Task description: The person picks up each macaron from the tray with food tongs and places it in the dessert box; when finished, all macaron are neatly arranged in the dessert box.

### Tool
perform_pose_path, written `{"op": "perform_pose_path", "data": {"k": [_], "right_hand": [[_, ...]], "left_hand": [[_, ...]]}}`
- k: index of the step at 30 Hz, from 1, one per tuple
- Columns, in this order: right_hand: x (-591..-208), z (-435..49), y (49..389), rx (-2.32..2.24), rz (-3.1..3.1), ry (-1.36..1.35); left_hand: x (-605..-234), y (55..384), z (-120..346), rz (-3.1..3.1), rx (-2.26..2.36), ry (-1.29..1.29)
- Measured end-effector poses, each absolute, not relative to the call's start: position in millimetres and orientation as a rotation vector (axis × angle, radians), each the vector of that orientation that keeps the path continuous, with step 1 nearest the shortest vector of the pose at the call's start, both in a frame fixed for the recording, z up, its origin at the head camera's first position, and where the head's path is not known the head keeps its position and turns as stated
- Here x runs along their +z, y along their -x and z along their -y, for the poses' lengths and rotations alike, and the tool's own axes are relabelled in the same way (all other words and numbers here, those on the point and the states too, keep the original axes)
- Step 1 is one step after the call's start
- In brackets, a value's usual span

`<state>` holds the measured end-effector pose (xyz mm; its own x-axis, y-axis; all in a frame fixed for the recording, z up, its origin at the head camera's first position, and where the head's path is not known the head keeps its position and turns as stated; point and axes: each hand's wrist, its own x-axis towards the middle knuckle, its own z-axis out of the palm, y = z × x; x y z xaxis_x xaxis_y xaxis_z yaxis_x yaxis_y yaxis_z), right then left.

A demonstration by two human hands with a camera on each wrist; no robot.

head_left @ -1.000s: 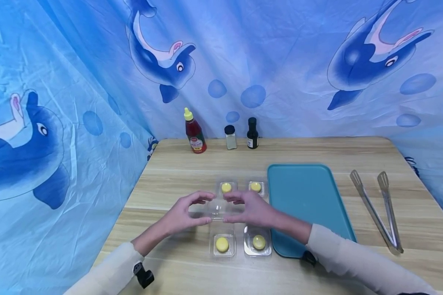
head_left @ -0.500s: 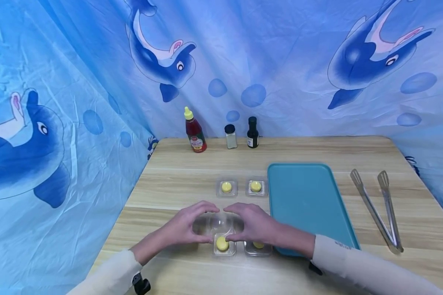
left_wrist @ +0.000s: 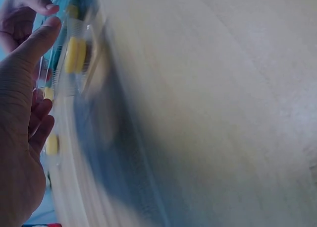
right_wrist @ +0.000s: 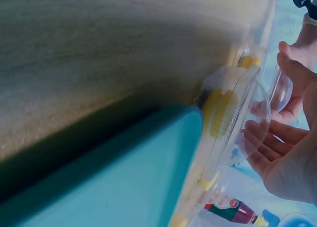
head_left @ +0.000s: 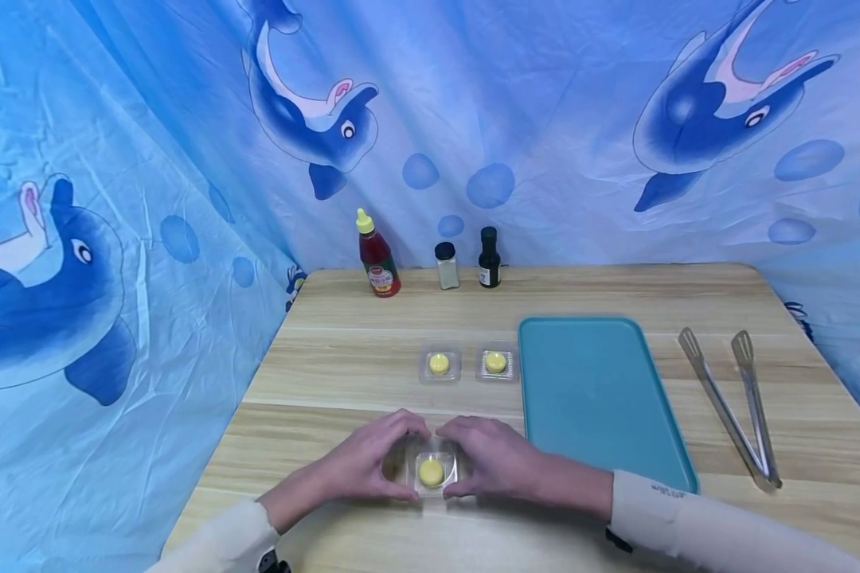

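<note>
In the head view, my left hand (head_left: 376, 460) and my right hand (head_left: 498, 461) face each other with curved fingers, thumbs nearest the front. Between them they hold a clear plastic lid (right_wrist: 283, 92) by its edges, as the right wrist view shows. Directly below the lid is a small clear box with a yellow macaron (head_left: 431, 473). Whether lid and box touch, I cannot tell. My right hand hides the neighbouring box in the head view; its macaron (right_wrist: 220, 110) shows in the right wrist view.
Two more boxed macarons, left (head_left: 439, 364) and right (head_left: 495, 362), sit farther back. A teal tray (head_left: 602, 382) lies right of them, then metal tongs (head_left: 731, 406). Along the back edge stand a red sauce bottle (head_left: 380, 259), a black-capped shaker (head_left: 447, 267) and a dark bottle (head_left: 490, 259).
Both hands have brought the lid toward the front of the table, from behind the near left box to over it. The right hand now covers the near right box.
</note>
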<state>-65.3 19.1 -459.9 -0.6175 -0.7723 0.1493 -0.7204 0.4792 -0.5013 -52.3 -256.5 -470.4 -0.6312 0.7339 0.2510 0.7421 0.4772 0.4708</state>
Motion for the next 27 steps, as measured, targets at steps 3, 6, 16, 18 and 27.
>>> {"op": "perform_pose_path", "data": {"k": [3,6,16,18,27], "right_hand": [[-462.0,-17.7,63.7,-0.782,-2.632,1.324],[-464.1,-16.5,62.7,-0.767,-2.636,1.319],[-467.9,-13.8,60.6,-0.719,-2.663,1.311],[-468.2,-13.6,60.4,-0.714,-2.669,1.305],[-470.9,-12.6,59.1,-0.697,-2.693,1.297]], "left_hand": [[-472.4,49.9,256.1,2.706,-0.845,1.333],[-474.4,48.3,256.1,2.734,-0.822,1.321],[-477.0,47.0,256.0,2.764,-0.805,1.318],[-477.2,47.0,255.8,2.757,-0.792,1.326],[-478.3,46.7,254.4,2.754,-0.748,1.342]]}}
